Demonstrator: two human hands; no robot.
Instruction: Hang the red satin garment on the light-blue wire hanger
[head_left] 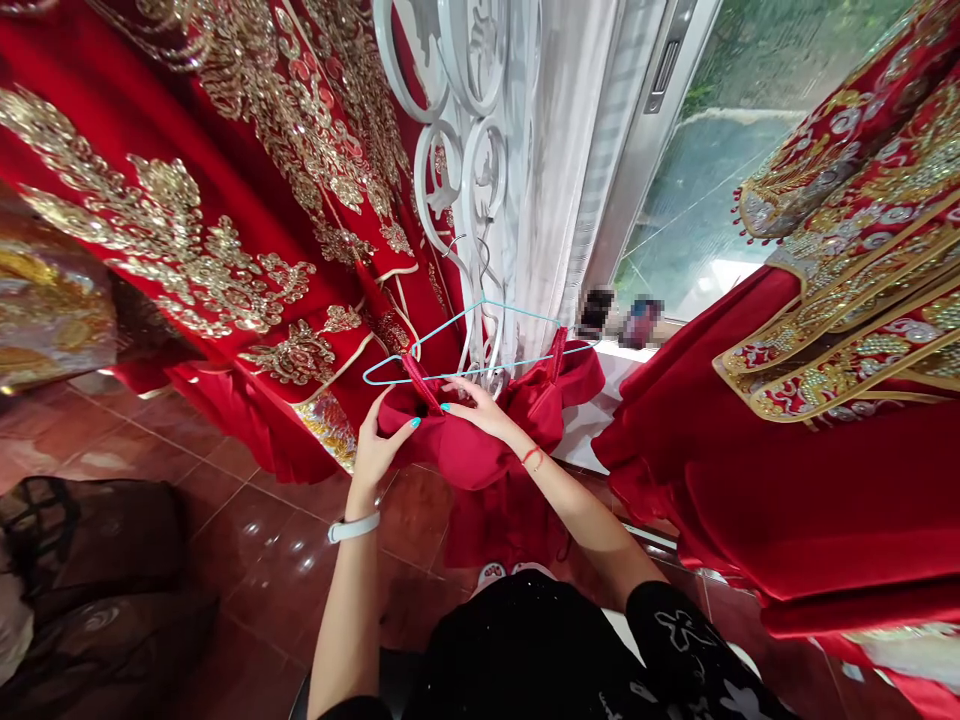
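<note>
A red dress [472, 455] hangs from a light blue wire hanger [442, 330], whose hook is up at the white scrollwork rack. My left hand [375, 440] grips the left side of the bodice, thumb in front and fingers partly hidden behind the cloth. Close beside it, my right hand [480, 412] holds the bodice near the base of the left strap [424, 378], its thumb on the fabric. The other strap [559, 355] loops over the hanger's right side. Folds of red cloth hide some fingertips.
Red gowns with gold beading [202, 260] hang at left, and embroidered red garments [847, 300] at right. The white metal rack [461, 170] stands ahead by a glass door [712, 200]. Dark bags [97, 590] lie on the tiled floor [255, 540] at lower left.
</note>
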